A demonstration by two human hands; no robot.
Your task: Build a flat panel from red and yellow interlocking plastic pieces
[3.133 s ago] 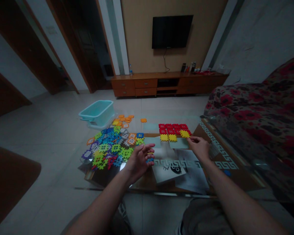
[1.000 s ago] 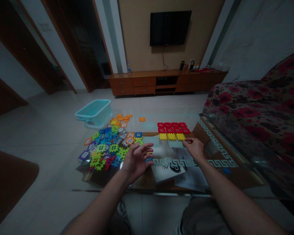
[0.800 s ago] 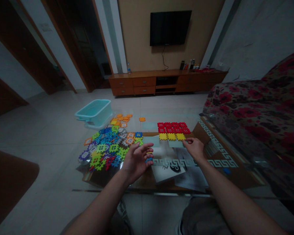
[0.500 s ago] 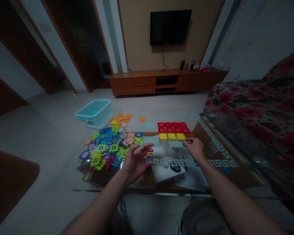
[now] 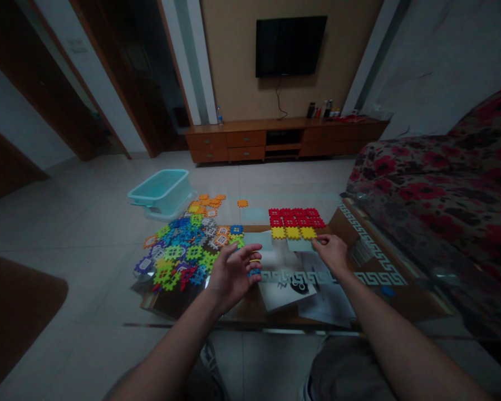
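On the glass table, red interlocking plastic tiles (image 5: 294, 217) lie in two rows. A row of three yellow tiles runs along their near side. My right hand (image 5: 333, 253) has its thumb and fingertips closed at the near right corner of the rightmost yellow tile (image 5: 308, 233). My left hand (image 5: 234, 275) is held over the table's middle, palm turned inward, fingers apart and slightly bent. Bits of yellow and a blue tile (image 5: 254, 274) show behind its fingers; whether it touches them is hard to see. Left of it spreads a heap of mixed-colour tiles (image 5: 179, 245).
A turquoise plastic tub (image 5: 162, 192) stands beyond the heap. Orange tiles (image 5: 211, 201) lie at the heap's far end, with a lone orange tile (image 5: 242, 203) to their right. Papers (image 5: 325, 295) show under the glass. A flowered sofa (image 5: 426, 172) borders the right side.
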